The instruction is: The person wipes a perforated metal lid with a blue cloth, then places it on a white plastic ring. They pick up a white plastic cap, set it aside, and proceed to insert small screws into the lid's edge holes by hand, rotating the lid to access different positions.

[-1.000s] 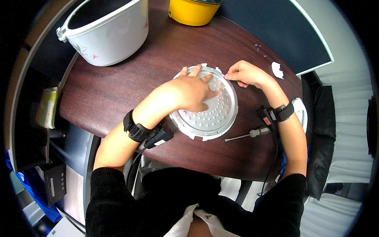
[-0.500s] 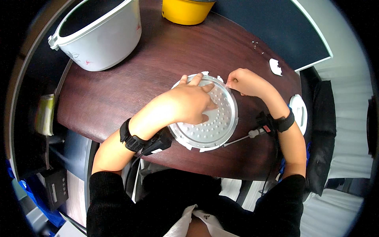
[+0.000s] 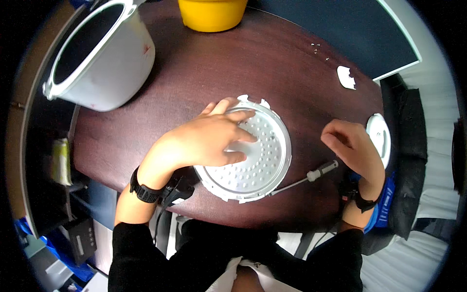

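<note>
The round silver metal disc with small raised bumps lies on the dark brown table. The left hand rests on its left part, fingers spread. The right hand is apart from the disc, fingers curled; whether it holds something, I cannot tell. Beside the disc lies a grey-handled metal screwdriver.

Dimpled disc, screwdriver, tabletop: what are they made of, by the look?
Disc: metal, probably aluminium; satin silver-grey sheen, pressed-looking dimples.
Screwdriver: thin grey shaft, likely steel; thicker grey handle, probably matte plastic, though too small to be sure.
Tabletop: dark red-brown wood grain, low sheen; solid wood, veneer or laminate, can't tell which.
</note>
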Demonstrator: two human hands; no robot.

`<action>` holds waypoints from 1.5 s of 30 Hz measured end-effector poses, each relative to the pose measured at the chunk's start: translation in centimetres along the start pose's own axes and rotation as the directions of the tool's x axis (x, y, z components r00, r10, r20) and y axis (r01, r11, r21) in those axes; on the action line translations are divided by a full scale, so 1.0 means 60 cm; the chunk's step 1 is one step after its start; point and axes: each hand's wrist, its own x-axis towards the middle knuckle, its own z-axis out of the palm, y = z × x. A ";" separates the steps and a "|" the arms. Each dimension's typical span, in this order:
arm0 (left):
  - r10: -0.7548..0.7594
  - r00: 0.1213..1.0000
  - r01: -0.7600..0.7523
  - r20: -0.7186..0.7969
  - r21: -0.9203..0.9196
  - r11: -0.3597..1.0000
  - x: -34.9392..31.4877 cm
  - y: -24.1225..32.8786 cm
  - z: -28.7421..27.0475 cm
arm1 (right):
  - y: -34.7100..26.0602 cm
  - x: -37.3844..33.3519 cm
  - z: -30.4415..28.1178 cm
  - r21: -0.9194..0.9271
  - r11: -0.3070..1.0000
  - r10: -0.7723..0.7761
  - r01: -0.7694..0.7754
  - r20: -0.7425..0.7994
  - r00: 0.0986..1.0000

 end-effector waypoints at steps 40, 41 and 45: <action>-0.005 0.987 0.084 0.159 -0.491 0.867 0.012 -0.054 -0.038 | 0.120 -0.093 -0.124 -0.024 0.998 0.051 -0.064 -0.359 0.932; 0.007 0.988 0.069 0.151 -0.488 0.870 0.013 -0.053 -0.037 | 0.115 -0.091 -0.124 -0.064 0.993 0.072 -0.100 -0.347 0.935; -0.002 0.991 0.058 0.136 -0.409 0.911 -0.003 -0.044 -0.039 | 0.070 -0.048 -0.087 -0.218 0.972 0.042 -0.086 -0.199 0.979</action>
